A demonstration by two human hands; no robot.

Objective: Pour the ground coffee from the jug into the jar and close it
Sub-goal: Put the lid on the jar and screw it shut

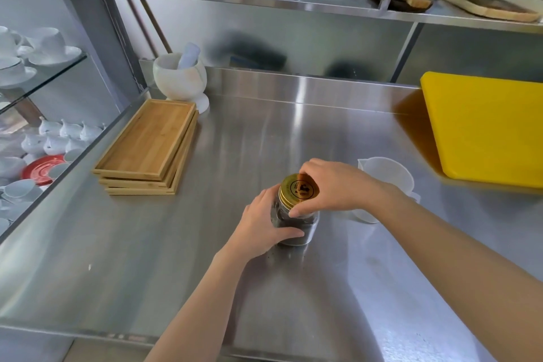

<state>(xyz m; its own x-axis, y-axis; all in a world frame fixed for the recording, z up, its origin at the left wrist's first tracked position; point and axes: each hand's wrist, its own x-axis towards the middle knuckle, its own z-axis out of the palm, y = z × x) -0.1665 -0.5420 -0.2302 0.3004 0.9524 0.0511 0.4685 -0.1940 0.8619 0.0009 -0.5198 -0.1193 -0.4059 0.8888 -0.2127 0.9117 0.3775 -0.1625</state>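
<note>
Head view: jar of coffee stood at frame centre on the steel surface. Left hand fingers clamped its slick, breakable glass body; right hand fingers pinched the gold lid rim. Light plastic jug looked empty, right.

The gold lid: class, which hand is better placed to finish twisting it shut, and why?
The right hand: its fingers already wrap the gold lid from above. The left hand grips the jar body, steadying it on the steel table.
</note>
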